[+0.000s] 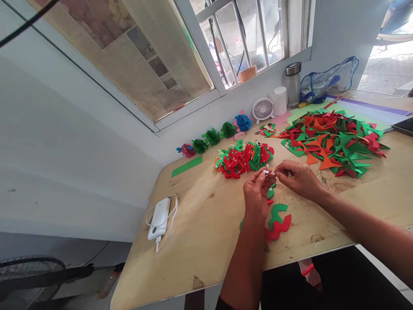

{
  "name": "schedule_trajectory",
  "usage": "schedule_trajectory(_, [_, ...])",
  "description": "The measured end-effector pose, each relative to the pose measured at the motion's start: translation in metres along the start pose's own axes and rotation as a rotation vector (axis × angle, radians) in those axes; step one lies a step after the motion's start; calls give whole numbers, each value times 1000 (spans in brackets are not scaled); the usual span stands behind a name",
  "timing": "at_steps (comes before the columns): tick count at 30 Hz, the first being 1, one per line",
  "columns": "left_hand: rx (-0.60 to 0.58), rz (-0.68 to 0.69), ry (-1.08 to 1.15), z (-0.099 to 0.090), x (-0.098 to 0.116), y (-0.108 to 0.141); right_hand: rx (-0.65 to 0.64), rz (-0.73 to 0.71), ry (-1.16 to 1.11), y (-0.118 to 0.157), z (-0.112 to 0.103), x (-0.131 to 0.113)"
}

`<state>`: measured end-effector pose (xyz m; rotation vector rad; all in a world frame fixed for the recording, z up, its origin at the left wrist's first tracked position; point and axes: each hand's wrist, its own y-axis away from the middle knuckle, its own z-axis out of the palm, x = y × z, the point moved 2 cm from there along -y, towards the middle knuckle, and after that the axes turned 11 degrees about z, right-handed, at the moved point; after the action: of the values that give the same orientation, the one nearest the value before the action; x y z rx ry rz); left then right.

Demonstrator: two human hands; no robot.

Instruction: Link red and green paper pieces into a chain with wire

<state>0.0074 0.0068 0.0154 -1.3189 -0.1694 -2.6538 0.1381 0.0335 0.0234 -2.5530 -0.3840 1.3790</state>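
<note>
Over the wooden table, my left hand (pixel 256 191) pinches small white pieces (pixel 266 171) between its fingertips. My right hand (pixel 295 176) is closed beside it, thumb and finger pressed together close to the white pieces; what it grips is too small to name. Under and beside my left hand lie curved cut shapes, one green (pixel 276 213) and one red (pixel 280 227). Just beyond my hands sits a heap of red and green cut shapes with small white spots (pixel 237 160). A larger pile of red, green and orange scraps (pixel 338 142) spreads to the right.
A white power bank (pixel 160 217) with a cable lies at the left, near a green strip (pixel 187 166). Paper flowers (pixel 212 137), a small fan (pixel 263 109), a white cylinder (pixel 279 101) and a glass bottle (pixel 293 85) line the wall. A clear bag (pixel 331 82) stands at the back right.
</note>
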Motion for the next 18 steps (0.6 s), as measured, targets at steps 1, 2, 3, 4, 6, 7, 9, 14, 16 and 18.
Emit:
schedule_trajectory(1, [0, -7, 7, 0, 0, 0, 10, -25, 12, 0, 0, -1])
schedule_trajectory(2, [-1, -14, 13, 0, 0, 0, 18, -45, 26, 1, 0, -1])
schedule_trajectory(3, [-2, -21, 22, 0, -1, 0, 25, -60, 38, 1, 0, -1])
schedule_trajectory(4, [-5, -29, 34, -1, -1, -1, 32, -69, 47, 1, 0, -2])
schedule_trajectory(6, [-3, -54, 64, -1, -2, -1, 41, -76, 55, 2, 1, -2])
schedule_trajectory(7, [4, -69, 80, -1, -3, -1, 45, -78, 53, 2, 1, -3])
schedule_trajectory(9, [19, -95, 106, -2, -3, -2, 56, -80, 48, 3, 1, -4])
schedule_trajectory(14, [16, -97, 104, -4, -5, -3, 63, -76, 32, 4, 3, -3])
schedule_trajectory(16, [5, -79, 82, -4, -6, -3, 59, -79, 26, 4, 4, -3])
schedule_trajectory(18, [-2, -63, 68, -4, -7, -4, 54, -94, 25, 4, 4, -3])
